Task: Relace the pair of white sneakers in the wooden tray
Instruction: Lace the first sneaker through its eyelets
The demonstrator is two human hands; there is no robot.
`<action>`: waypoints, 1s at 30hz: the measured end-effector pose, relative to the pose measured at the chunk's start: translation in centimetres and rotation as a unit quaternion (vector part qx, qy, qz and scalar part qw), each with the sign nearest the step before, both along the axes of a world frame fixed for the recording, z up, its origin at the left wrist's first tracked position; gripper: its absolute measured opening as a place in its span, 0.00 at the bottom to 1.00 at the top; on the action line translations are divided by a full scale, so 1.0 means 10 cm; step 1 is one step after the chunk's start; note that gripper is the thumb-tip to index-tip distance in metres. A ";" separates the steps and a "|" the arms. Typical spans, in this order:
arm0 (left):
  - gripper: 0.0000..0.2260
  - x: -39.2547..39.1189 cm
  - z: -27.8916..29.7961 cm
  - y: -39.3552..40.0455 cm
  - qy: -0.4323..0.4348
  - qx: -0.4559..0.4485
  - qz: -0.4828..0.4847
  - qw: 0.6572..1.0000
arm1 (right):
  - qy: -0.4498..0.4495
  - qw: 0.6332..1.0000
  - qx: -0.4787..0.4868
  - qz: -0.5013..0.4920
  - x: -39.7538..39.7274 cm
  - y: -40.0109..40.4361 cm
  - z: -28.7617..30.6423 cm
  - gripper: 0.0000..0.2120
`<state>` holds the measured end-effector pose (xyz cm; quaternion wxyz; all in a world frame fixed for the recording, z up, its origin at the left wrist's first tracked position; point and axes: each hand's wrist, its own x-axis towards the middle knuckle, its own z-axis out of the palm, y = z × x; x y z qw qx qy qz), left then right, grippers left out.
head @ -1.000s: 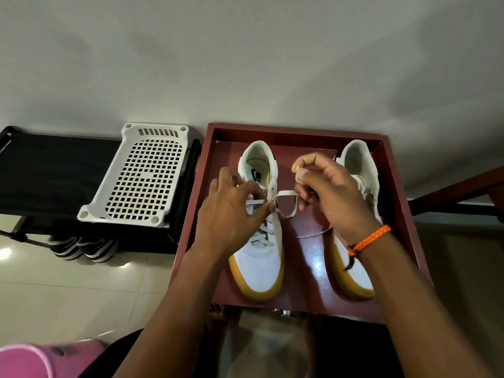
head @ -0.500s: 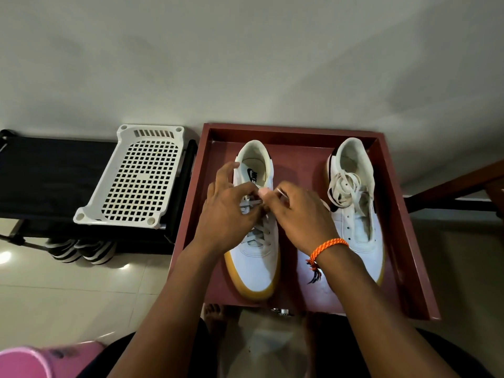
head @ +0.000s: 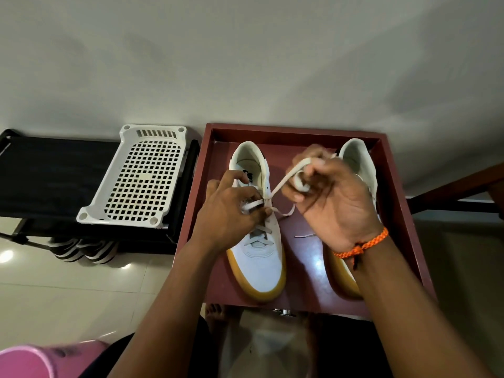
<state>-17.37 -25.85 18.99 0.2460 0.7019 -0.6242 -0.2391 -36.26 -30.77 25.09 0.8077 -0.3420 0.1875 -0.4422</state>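
Right sneaker (head: 360,165) mostly behind lace-gripping right hand (head: 332,197); toe half hidden

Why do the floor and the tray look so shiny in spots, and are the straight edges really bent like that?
Head view: room light glares as bright spots on the glossy floor tiles and on the wooden tray between the sneakers. The wide-angle lens bows the tray's sides outward and splays the black rack. The right hand and its lace look slightly soft; the pink object at the corner is blurred.

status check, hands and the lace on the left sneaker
Left hand pinning left sneaker eyelets. Right hand pulling lace taut. Nothing in the way.
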 end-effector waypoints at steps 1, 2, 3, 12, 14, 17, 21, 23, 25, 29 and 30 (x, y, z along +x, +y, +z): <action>0.12 -0.01 0.01 0.00 0.002 0.000 -0.002 1.000 | -0.049 0.999 0.013 0.009 -0.03 0.00 0.04 0.05; 0.12 -0.01 0.01 0.00 0.001 0.001 -0.003 1.000 | -0.068 0.997 0.024 0.005 -0.04 -0.01 0.05 0.05; 0.13 -0.01 0.02 0.00 -0.001 0.003 -0.004 1.000 | -0.056 0.998 0.039 -0.018 -0.04 -0.03 0.03 0.06; 0.14 -0.01 0.04 0.01 -0.021 -0.005 -0.004 1.000 | 0.616 0.770 -0.144 -0.086 0.12 0.01 -0.50 0.24; 0.14 -0.02 0.05 0.02 -0.018 -0.002 -0.006 1.000 | 0.637 0.746 -0.188 -0.055 0.18 0.06 -0.57 0.20; 0.11 -0.04 0.06 0.02 -0.015 0.004 -0.007 1.000 | 0.627 0.743 -0.226 -0.063 0.21 0.07 -0.62 0.15; 0.12 -0.02 0.05 0.03 -0.018 0.012 -0.016 1.000 | 0.621 0.741 -0.248 -0.051 0.19 0.11 -0.54 0.21; 0.10 -0.01 0.05 0.02 -0.025 0.015 -0.019 0.999 | 0.642 0.715 -0.273 -0.035 0.19 0.14 -0.52 0.22; 0.09 -0.02 0.05 0.03 -0.027 0.009 -0.015 0.999 | 0.667 0.677 -0.306 -0.058 0.18 0.15 -0.54 0.20; 0.11 -0.03 0.05 0.02 -0.024 -0.005 -0.008 1.000 | 0.670 0.658 -0.334 -0.080 0.19 0.14 -0.55 0.14; 0.12 -0.03 0.05 0.02 -0.024 -0.007 -0.007 1.000 | 0.664 0.665 -0.333 -0.080 0.19 0.14 -0.55 0.13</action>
